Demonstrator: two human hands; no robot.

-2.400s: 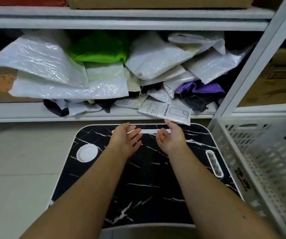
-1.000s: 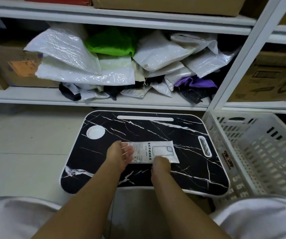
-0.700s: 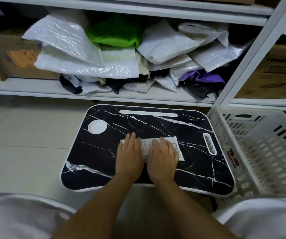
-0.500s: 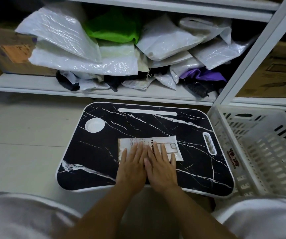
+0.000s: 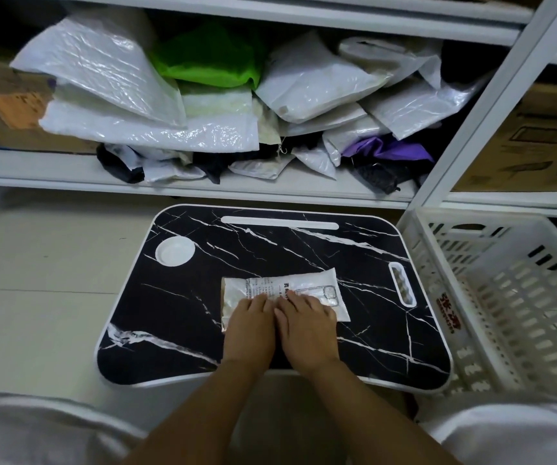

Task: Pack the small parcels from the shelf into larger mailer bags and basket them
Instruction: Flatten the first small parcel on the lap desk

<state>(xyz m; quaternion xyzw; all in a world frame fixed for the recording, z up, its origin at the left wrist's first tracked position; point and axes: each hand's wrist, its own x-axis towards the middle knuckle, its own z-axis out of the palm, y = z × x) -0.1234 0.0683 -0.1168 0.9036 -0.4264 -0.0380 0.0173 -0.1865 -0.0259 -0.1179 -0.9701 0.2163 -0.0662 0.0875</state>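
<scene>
White shelving runs along the back w/ a heap of mailer bags (image 5: 149, 129) piled on the shelf (image 5: 69, 177), cardboard boxes at both ends.

Head view, the only one: in front of you sits a black marble-look tabletop (image 5: 183, 350), w/ a white slatted basket (image 5: 414, 236) just beside its right edge. The small parcel (image 5: 263, 292) lies flat near the tabletop's middle, long side across. Your left hand (image 5: 249, 327) and right hand (image 5: 305, 327) rest side by side on its near half, fingers straight, pressing down; neither grip is closed round anything.

Handling, as a guess: the parcel looks like a thin printed plastic sleeve, light, soft and floppy, prob. slick on that glossy top, so it may skate if you push sideways. Can't tell what's inside, poss. a flat phone case, so don't crease it. Take hold at a free edge, e.g. the right short end poking past your right hand, thumb under, fingers on top. No bigger mailer bag is on the tabletop yet; you'd need one from the shelf before basketing.
</scene>
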